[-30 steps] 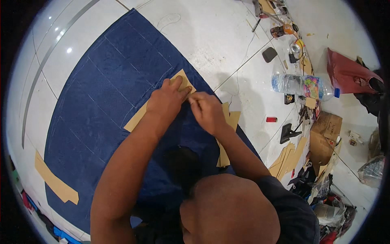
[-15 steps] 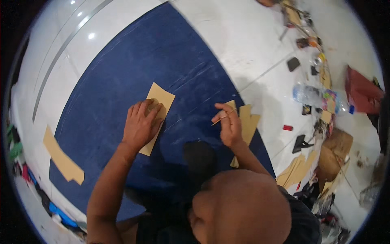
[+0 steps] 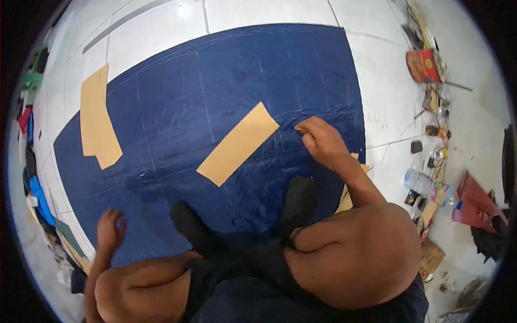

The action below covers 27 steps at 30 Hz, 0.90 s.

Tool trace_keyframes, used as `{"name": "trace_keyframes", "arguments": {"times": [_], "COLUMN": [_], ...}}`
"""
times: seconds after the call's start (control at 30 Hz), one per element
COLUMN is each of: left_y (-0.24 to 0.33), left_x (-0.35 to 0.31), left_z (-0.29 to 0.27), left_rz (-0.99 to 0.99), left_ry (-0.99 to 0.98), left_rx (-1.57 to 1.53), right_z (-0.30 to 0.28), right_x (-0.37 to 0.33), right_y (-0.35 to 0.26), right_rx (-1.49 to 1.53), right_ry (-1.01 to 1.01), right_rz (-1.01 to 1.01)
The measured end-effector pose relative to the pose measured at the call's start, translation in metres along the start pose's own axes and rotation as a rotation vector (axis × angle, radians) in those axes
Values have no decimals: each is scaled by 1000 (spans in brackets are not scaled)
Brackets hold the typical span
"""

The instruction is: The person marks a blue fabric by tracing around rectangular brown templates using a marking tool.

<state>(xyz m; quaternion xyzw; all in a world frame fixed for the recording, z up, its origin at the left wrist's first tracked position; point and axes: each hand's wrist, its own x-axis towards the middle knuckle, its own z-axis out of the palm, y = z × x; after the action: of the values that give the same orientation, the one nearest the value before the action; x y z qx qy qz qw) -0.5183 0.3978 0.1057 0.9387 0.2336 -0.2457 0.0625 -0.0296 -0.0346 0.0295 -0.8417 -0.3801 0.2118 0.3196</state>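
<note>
Dark blue cloth with pale chalk-like lines lies spread in front of me. On its middle rests a tan paper strip, tilted, with neither hand on it. My right hand is over the cloth just right of the strip's upper end, thumb and fingers pinched; what they hold, if anything, is too small to name. Down at the lower left, my left hand is over the cloth, fingers loosely bent and apart, holding nothing I can see. A second, notched tan paper piece overlaps the cloth's left edge.
More tan paper shows beside my right knee. My dark-socked feet are on the cloth. Along the right lie a plastic bottle, a red tin and a dark red bag. Assorted items line the left edge.
My left hand has come off the tan strip and moved to the lower left. My right hand is now beside the strip; the thin stick in it no longer shows. My view has turned.
</note>
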Motion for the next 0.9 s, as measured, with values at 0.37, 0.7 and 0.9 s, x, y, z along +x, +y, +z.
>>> {"name": "trace_keyframes", "arguments": {"times": [0.37,0.7,0.9], "left_y": [102,153,160], "left_x": [-19,-14,-30], "left_z": [212,67,98], "left_rz": [-803,-834,-881], "left_ry": [561,77,195], "left_rx": [-326,108,49], "right_z": [-72,-66,-103], "right_x": [127,151,158], "right_y": [-100,-197,-251], "right_rx": [-909,-868,-956], "right_ry": [-508,-479,-395], "right_rz": [-103,-161,-128]}}
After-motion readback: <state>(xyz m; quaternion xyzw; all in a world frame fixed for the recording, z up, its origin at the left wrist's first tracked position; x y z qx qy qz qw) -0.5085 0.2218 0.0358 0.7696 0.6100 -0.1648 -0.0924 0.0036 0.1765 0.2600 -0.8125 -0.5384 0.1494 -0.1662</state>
